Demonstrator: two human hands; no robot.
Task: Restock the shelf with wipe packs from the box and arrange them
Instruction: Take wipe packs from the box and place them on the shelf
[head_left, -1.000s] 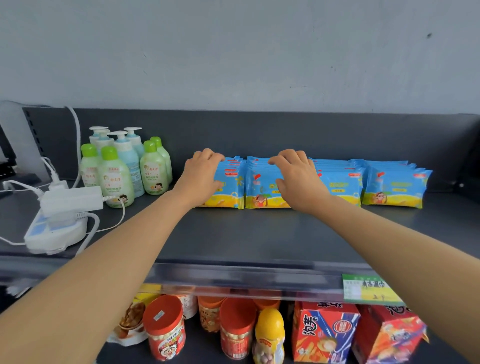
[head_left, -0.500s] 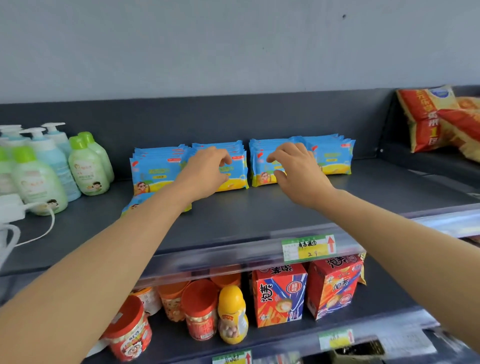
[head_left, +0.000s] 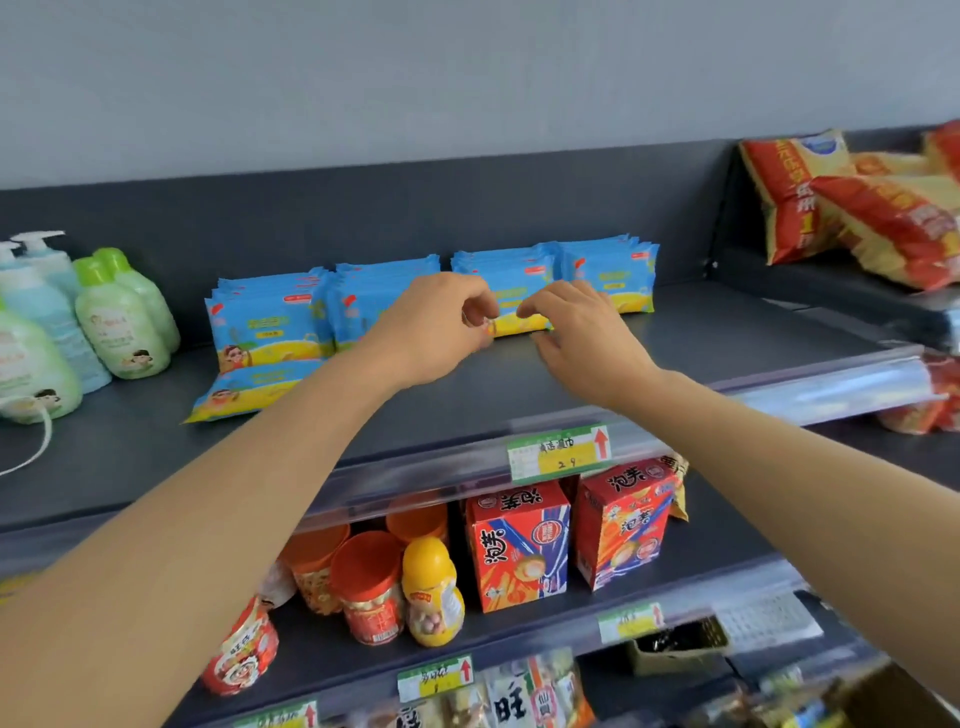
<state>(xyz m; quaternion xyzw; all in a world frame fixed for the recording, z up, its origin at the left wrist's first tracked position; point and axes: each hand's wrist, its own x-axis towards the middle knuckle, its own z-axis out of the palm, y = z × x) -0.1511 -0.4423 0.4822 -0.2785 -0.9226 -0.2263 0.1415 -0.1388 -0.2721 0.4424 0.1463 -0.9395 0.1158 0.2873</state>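
Blue and yellow wipe packs stand in four rows at the back of the dark upper shelf (head_left: 727, 343): a left row (head_left: 265, 317), a second row (head_left: 374, 291), a third row (head_left: 511, 275) and a right row (head_left: 618, 273). One wipe pack (head_left: 249, 389) lies flat in front of the left row. My left hand (head_left: 436, 327) has its fingers curled and pinches the lower left corner of the third row's front pack. My right hand (head_left: 576, 332) holds that pack's lower right edge between thumb and forefinger.
Green and blue pump bottles (head_left: 119, 317) and a white cable (head_left: 36, 447) sit at the shelf's left. Red and yellow snack bags (head_left: 852, 208) lie on the right. A price strip with a green label (head_left: 558, 452) edges the shelf. Below stand red tubs (head_left: 369, 587) and red boxes (head_left: 517, 545).
My view has swung to the right. Both hands have slid right from the left rows to the third row and closed on its front pack. One pack now lies flat at the left.
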